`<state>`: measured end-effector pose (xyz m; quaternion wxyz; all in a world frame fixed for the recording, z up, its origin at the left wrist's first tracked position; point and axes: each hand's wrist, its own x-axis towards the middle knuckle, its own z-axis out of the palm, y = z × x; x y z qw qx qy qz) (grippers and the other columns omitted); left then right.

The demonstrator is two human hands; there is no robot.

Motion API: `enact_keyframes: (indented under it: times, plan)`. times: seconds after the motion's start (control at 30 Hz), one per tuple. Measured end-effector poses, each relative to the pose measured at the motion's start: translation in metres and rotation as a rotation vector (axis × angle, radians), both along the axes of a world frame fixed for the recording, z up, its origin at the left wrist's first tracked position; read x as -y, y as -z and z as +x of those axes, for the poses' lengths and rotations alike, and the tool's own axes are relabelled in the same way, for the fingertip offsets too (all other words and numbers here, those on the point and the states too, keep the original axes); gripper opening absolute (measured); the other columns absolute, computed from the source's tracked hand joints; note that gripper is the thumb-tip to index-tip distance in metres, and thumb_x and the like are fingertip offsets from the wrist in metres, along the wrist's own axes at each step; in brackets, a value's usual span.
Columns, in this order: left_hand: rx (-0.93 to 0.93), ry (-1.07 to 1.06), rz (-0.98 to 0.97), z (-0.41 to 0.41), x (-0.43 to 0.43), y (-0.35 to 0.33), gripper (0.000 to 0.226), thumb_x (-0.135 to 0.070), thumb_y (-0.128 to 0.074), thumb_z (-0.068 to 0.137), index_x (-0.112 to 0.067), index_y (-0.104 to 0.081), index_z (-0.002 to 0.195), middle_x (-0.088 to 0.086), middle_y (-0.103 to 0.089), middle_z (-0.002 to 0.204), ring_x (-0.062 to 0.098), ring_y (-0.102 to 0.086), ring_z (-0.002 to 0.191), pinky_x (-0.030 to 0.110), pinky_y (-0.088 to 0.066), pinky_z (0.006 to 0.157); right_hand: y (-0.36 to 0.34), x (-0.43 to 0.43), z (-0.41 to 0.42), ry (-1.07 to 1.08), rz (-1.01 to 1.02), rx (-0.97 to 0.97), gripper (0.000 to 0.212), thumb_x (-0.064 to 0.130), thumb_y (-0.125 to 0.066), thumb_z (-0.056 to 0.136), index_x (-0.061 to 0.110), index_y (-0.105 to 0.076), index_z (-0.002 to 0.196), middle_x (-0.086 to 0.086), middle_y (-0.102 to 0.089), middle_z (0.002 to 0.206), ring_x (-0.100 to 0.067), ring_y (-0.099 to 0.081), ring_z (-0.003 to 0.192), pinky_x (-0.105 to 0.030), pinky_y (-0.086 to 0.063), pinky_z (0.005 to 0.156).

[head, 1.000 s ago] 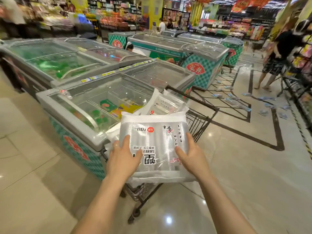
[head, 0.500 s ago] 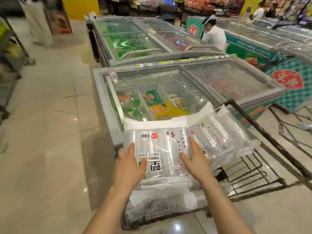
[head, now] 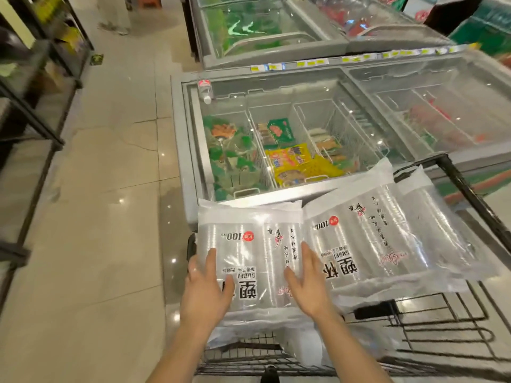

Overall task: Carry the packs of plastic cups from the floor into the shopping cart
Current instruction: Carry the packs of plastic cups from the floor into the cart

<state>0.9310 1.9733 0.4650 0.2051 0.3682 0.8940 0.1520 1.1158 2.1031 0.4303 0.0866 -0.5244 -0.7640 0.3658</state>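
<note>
Head view, single frame. Left grip (head: 206, 288) lies flat on the near-left part of the front pack of plastic cups (head: 257, 244), lower centre of frame; fingers straight, thumb spread toward the printed label, nothing pinched. Right grip (head: 307, 283) is flat on the same pack's right part, fingers straight and splayed, palm down, not curled round anything. The front pack sits on top of the load in the shopping cart (head: 470, 194), label upside down to the camera. A second pack (head: 373, 230) lies just beside it to the right, edges overlapping, tilted up toward the right of frame. A third pack (head: 442, 230) lies further right, partly under the second. More clear plastic shows beneath the front pack, inside the wire basket at the bottom of frame. The cart stands against a glass-topped freezer (head: 188, 150), centre of frame, with green, yellow and red packets inside. A small bottle (head: 205, 91) lies on the freezer's upper-left corner. Tiled floor (head: 96, 217) fills the left; dark shelving (head: 33, 106) runs along the left edge.
</note>
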Motion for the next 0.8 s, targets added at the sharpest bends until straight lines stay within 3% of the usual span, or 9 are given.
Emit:
enact_keyframes:
  times: [0.23,0.37,0.53,0.7,0.8]
  plan:
    - [0.040,0.004,0.015,-0.004,0.002,-0.014,0.078,-0.052,-0.052,0.091,-0.032,-0.009,0.153,0.016,-0.014,0.159,0.033,-0.042,0.134,0.042,-0.046,0.098,-0.004,-0.012,0.000,0.006,0.006,-0.046,0.076,0.050,-0.046,0.097,0.023,-0.007,0.156,-0.003,-0.007,0.163,-0.018,-0.003,0.150,-0.039,-0.011,0.120]
    - [-0.021,0.005,0.018,-0.011,0.005,-0.035,0.079,-0.053,-0.052,0.091,-0.030,-0.009,0.154,0.015,-0.014,0.159,0.035,-0.033,0.139,0.046,-0.041,0.104,-0.028,-0.018,-0.004,-0.050,0.068,-0.038,0.076,0.055,-0.047,0.094,0.022,-0.015,0.155,-0.005,-0.015,0.162,-0.020,-0.010,0.150,-0.039,-0.014,0.120]
    - [-0.140,0.080,0.157,-0.034,0.023,-0.084,0.062,-0.050,-0.049,0.090,-0.025,-0.035,0.145,0.004,-0.042,0.146,0.025,-0.041,0.133,0.040,-0.040,0.103,-0.088,-0.015,-0.036,-0.233,0.160,-0.025,0.080,0.066,-0.041,0.090,0.022,-0.022,0.154,-0.005,-0.022,0.160,-0.021,-0.015,0.148,-0.040,-0.018,0.120]
    - [-0.278,0.004,0.195,-0.074,0.072,-0.137,0.072,-0.056,-0.047,0.088,-0.025,-0.028,0.150,0.003,-0.031,0.156,0.022,-0.028,0.142,0.040,-0.028,0.115,-0.166,0.019,-0.095,-0.421,0.369,-0.047,0.083,0.071,-0.034,0.085,0.023,-0.026,0.153,-0.001,-0.025,0.159,-0.021,-0.016,0.148,-0.042,-0.020,0.118]
    - [-0.373,-0.061,0.212,-0.101,0.122,-0.170,0.071,-0.054,-0.053,0.088,-0.026,-0.029,0.150,0.002,-0.032,0.155,0.024,-0.031,0.141,0.040,-0.031,0.113,-0.206,0.060,-0.137,-0.548,0.486,-0.051,0.082,0.072,-0.033,0.085,0.026,-0.025,0.153,-0.001,-0.026,0.159,-0.022,-0.017,0.148,-0.046,-0.022,0.117]
